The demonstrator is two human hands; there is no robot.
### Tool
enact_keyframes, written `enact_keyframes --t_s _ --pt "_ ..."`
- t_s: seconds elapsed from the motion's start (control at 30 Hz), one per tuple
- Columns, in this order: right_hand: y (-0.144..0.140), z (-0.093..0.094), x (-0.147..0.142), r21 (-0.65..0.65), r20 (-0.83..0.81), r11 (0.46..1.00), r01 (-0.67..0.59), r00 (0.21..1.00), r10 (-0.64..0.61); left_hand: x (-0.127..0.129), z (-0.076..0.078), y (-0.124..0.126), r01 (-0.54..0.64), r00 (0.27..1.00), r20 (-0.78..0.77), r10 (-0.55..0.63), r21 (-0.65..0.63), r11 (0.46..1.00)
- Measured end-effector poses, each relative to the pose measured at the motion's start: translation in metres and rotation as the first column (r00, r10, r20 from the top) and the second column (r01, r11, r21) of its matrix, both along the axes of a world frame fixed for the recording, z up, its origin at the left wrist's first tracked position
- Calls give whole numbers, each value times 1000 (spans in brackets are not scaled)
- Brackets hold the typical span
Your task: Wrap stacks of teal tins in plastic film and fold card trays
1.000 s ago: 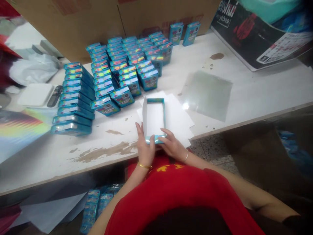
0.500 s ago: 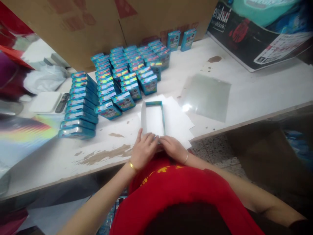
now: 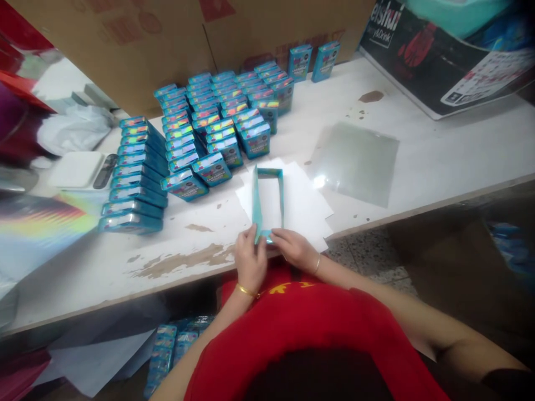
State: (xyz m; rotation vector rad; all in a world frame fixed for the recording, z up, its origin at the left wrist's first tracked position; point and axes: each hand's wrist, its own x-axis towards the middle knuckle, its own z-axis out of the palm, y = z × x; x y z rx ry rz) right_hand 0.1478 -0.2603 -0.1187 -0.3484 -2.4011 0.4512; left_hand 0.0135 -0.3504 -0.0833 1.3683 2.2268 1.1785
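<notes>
The half-folded teal box [image 3: 268, 203] lay on a spread of white sheets [image 3: 305, 203] near the table's front edge, its near end pinched between both sets of fingers. A second before, its left wall had lain flat, showing its white inner face; now that wall stood up, teal side out, so the carton looked closer to a proper open tray, with the near end apparently the part being worked on.

The left hand [image 3: 249, 260] gripped the near left corner, fingers closed on the card, while the right hand [image 3: 295, 249] pressed on the near right corner with curled fingers (how firmly it gripped, I could not tell).

Just beyond the fingertips the tray stretched away from the person. Farther out and to the left of the left hand stood rows of finished teal boxes [image 3: 221, 120], with another column [image 3: 136, 178] laid further left. Beyond and to the right of the right hand lay a clear plastic sheet [image 3: 355, 161] on the white table [image 3: 438, 156]. More boxes [image 3: 167, 348] sat below the table edge.
</notes>
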Motion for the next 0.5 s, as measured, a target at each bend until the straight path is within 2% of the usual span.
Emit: enact_keyframes --t_s 0.13,0.23,0.37,0.43,0.5 --pt "2 4 -1 -30 49 1000 0 999 2 -4 -3 5 -109 969 228 99 31 994" --pt "2 8 -1 -53 76 999 6 997 -2 -9 -1 9 -154 924 348 158 -40 987" --pt "2 8 -1 -54 54 998 15 998 -12 -13 8 12 -98 958 252 136 -160 982" --pt "2 7 0 -89 24 996 29 999 -27 -14 13 12 -63 966 239 102 -163 985" --pt "3 9 0 -128 -15 991 26 999 -29 -13 19 13 -33 949 307 70 -124 992"
